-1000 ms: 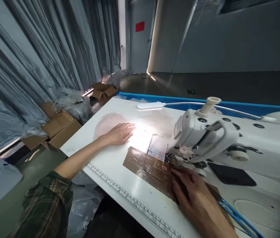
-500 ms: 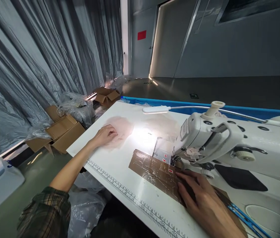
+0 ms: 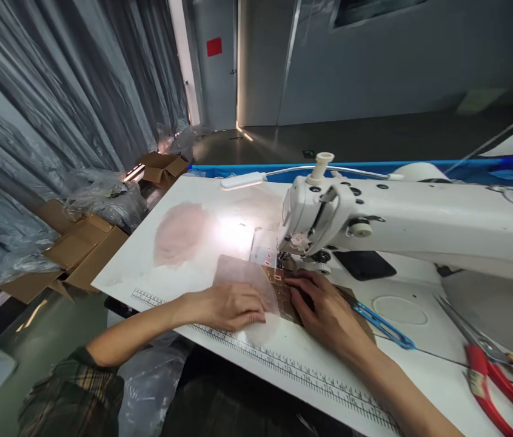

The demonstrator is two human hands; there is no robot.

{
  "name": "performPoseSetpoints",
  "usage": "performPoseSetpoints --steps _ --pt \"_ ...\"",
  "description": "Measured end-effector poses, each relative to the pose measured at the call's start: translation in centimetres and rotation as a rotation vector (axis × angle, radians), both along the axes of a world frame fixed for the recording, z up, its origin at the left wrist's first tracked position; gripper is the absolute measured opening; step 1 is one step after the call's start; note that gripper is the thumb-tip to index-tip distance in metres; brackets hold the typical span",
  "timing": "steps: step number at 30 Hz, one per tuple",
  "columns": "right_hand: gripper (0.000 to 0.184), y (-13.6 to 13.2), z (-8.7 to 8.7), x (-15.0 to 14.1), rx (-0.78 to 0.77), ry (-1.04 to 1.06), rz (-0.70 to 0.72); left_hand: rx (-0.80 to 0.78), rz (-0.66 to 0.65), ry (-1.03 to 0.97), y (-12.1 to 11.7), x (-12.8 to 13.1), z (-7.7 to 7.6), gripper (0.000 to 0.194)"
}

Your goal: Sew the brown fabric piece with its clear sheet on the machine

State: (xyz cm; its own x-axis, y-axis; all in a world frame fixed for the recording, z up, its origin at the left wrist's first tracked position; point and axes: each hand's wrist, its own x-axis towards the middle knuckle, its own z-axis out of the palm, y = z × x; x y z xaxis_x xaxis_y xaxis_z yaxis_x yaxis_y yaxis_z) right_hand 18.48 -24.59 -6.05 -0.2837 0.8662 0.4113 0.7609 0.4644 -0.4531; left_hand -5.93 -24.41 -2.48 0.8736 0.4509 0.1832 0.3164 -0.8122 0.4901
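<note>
Left hand: fingers curled nearly closed on the sheer cloth; the hand (image 3: 234, 306) seems to pinch it, though the thumb is hidden.
Sheer cloth: the piece (image 3: 239, 271) lies around the left hand, from eleven o'clock round to four, its right part over the brown sheet.
Cloth's feel: probably very light, soft and limp, easily creased or snagged; likely to slide on the smooth tabletop.
Cloth's hold: best taken by a single edge between thumb and fingertip, the other hand flat to smooth it.
Right hand: half open, fingers resting on the brown sheet, gripping nothing; the hand (image 3: 322, 306) is at three o'clock from the left.
Brown sheet: between the hands, the sheet (image 3: 286, 303) looks stiff and slick, better pressed flat than pinched.
Sewing machine: head of the machine (image 3: 313, 221) at twelve o'clock from the right hand, needle area nearer eleven.
Pink pile: thin pieces (image 3: 179, 233) at ten to eleven o'clock from the left hand.
Blue snips: the tool (image 3: 384, 325) at four o'clock from the right hand.
Red-handled scissors: farther out (image 3: 481, 370), also towards four.
</note>
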Motion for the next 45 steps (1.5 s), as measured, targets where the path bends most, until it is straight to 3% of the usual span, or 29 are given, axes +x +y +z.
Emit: performPoseSetpoints --steps 2,4,8,9,12,15,18,20,22,25,30,33,35,37,41,45 --pt "0.031 -0.3 0.5 -0.3 0.011 0.059 0.028 0.002 -0.054 -0.025 -0.4 0.4 0.2 0.024" --pt "0.028 -0.7 1.0 -0.7 0.040 0.123 0.100 0.024 0.043 -0.021 0.1 -0.1 0.5 0.024" --pt "0.023 -1.5 1.7 -1.6 0.062 0.070 0.373 0.226 0.572 0.127 3.0 -2.3 0.1 0.024" --pt "0.023 -1.6 1.7 -1.8 0.057 0.026 0.432 0.270 0.654 0.173 3.9 -3.0 -0.2 0.022" --pt "0.023 -1.8 1.6 -2.2 0.056 -0.051 0.514 0.318 0.708 0.197 6.3 -5.4 -0.1 0.024" --pt "0.022 -1.8 1.6 -2.1 0.045 -0.060 0.518 0.377 0.762 0.168 8.0 -7.8 1.5 0.027" --pt "0.024 -1.8 1.7 -2.0 0.023 -0.053 0.526 0.528 0.887 0.159 8.5 -8.9 3.1 0.024" --pt "0.024 -1.8 1.9 -1.9 0.018 -0.029 0.535 0.544 0.860 0.160 7.9 -8.2 3.3 0.028" --pt "0.024 -1.9 2.0 -1.9 0.025 0.012 0.543 0.481 0.743 0.174 6.7 -6.6 2.7 0.022" --pt "0.024 -1.8 1.8 -1.7 0.038 0.078 0.528 0.249 0.532 0.204 5.0 -3.8 1.4 0.013" --pt "0.029 -1.3 1.4 -1.1 -0.052 0.182 0.360 0.014 0.562 0.057 3.2 -1.2 1.4 0.010" --pt "0.040 -1.0 2.3 -1.3 -0.322 0.241 0.244 -0.299 0.561 -0.175 1.8 0.3 2.0 0.013" --pt "0.051 -1.1 3.4 -1.9 -0.566 0.283 0.269 -0.495 0.481 -0.314 0.8 1.4 2.2 0.015" --pt "0.055 -1.6 4.6 -2.4 -0.704 0.385 0.322 -0.649 0.396 -0.388 0.0 2.3 2.2 0.012" --pt "0.055 -2.5 5.4 -2.6 -0.955 0.645 0.322 -0.711 0.409 -0.437 -0.3 2.1 3.0 0.018" --pt "0.054 -2.0 4.6 -1.4 -1.202 0.687 0.341 -0.714 0.515 -0.437 1.4 0.0 4.4 0.034"
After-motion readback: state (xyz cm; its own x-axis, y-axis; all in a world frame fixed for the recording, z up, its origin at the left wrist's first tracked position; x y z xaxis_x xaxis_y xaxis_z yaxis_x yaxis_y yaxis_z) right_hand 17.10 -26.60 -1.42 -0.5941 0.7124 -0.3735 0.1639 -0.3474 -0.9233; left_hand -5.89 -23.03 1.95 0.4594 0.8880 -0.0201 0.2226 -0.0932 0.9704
